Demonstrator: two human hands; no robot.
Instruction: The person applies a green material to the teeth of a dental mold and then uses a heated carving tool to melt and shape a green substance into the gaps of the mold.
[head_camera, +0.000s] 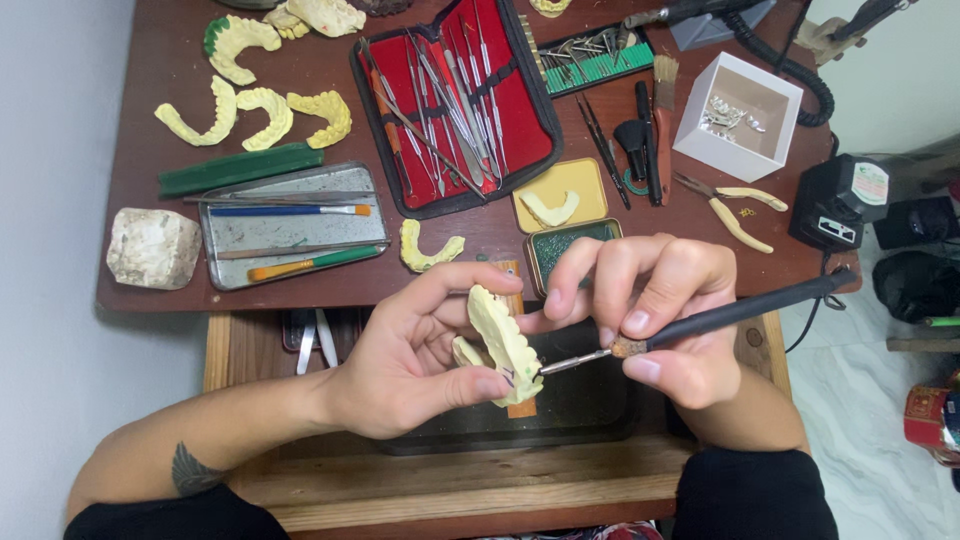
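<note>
My left hand (410, 355) grips a pale yellow dental cast (503, 342) between thumb and fingers, held upright over an open drawer. My right hand (655, 305) holds a black corded hand tool (740, 312) like a pen. Its thin metal tip (568, 363) touches the lower edge of the cast. Two fingers of the right hand rest against the cast's side.
The brown table (160, 90) carries several yellow casts (262, 112), a red case of metal instruments (455, 100), a metal tray with brushes (290, 235), a white stone block (152, 248), a white box (738, 115), pliers (728, 205) and a green tin (568, 242). A dark drawer tray (590, 400) lies below my hands.
</note>
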